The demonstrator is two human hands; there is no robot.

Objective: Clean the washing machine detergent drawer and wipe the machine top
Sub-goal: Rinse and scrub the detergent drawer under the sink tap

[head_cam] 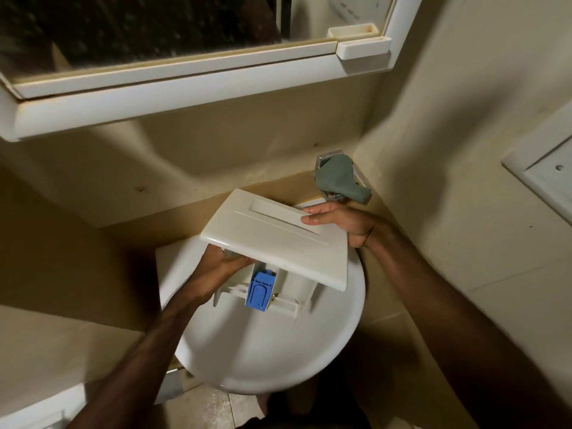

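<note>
White plastic drawer (275, 239) held over the sink (263, 351).
Left hand (216, 270) grips its near-left underside; right hand (337, 221) pinches the far-right end, long axis between.

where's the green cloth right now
In the head view the green cloth is bunched in the back right corner behind the sink, just beyond the right hand holding the detergent drawer.

White detergent drawer (275, 239), tilted, blue insert (260, 291)
</note>
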